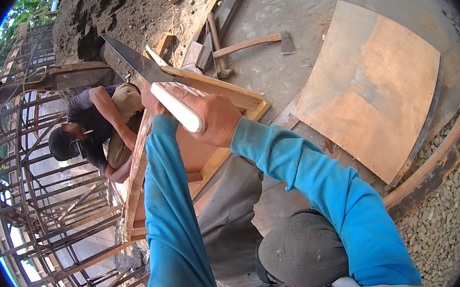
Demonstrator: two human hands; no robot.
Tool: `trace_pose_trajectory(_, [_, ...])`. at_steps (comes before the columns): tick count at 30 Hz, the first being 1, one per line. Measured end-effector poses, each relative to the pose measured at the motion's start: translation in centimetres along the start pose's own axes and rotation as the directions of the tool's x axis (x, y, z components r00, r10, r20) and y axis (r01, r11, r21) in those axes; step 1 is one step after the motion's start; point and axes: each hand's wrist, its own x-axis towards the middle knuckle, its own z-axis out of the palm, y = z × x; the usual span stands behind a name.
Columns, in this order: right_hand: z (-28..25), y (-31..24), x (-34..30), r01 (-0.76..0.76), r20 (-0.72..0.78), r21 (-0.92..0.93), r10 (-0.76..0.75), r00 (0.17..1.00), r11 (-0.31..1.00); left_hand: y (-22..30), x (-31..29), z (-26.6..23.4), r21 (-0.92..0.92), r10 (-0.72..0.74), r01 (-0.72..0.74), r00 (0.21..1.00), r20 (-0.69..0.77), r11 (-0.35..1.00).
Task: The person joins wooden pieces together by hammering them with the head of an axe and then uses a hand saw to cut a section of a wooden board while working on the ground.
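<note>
My right hand (pixel 216 121) is closed round the white and red handle of a handsaw (pixel 133 59). Its dark blade points away to the far left, over the end of a wooden frame. My left hand (pixel 154 101) is beside the handle, at the frame's edge; the handle hides most of its fingers, and I cannot tell what they grip. The wooden frame (pixel 208 166), a shallow panel with raised edge boards, lies below both hands. Across it on the left, another person (pixel 102 123) in a dark cap crouches with arms reaching to the frame's side.
An axe (pixel 250 45) and a hammer (pixel 214 34) lie on the concrete beyond the frame. A large plywood sheet (pixel 383 75) lies at the right, with gravel (pixel 442 236) past a curved edge. Loose soil (pixel 127 6) is at the far left, above a lattice of sticks (pixel 38 180).
</note>
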Motion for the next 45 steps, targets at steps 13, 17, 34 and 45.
trace_pose_trajectory(13, [-2.2,2.8,-2.3,0.111,-0.025,0.11,-0.109,0.994,0.988,3.5,-0.5,0.4,-0.19,-0.035,0.037,0.999,0.015,0.981])
trace_pose_trajectory(17, [-0.5,2.6,-2.9,0.074,-0.036,0.083,-0.071,0.997,0.994,0.0,0.8,1.0,-0.042,-0.014,0.017,0.998,0.067,0.999])
trace_pose_trajectory(34, [-3.2,3.4,-8.3,0.094,0.017,0.054,-0.095,0.995,0.994,4.5,0.2,-1.4,0.135,-0.008,0.002,0.999,0.048,0.991])
trace_pose_trajectory(45, [0.2,4.7,-1.4,0.102,-0.077,0.125,-0.092,0.993,0.987,1.6,0.4,0.0,0.112,0.085,-0.087,0.996,0.023,0.99])
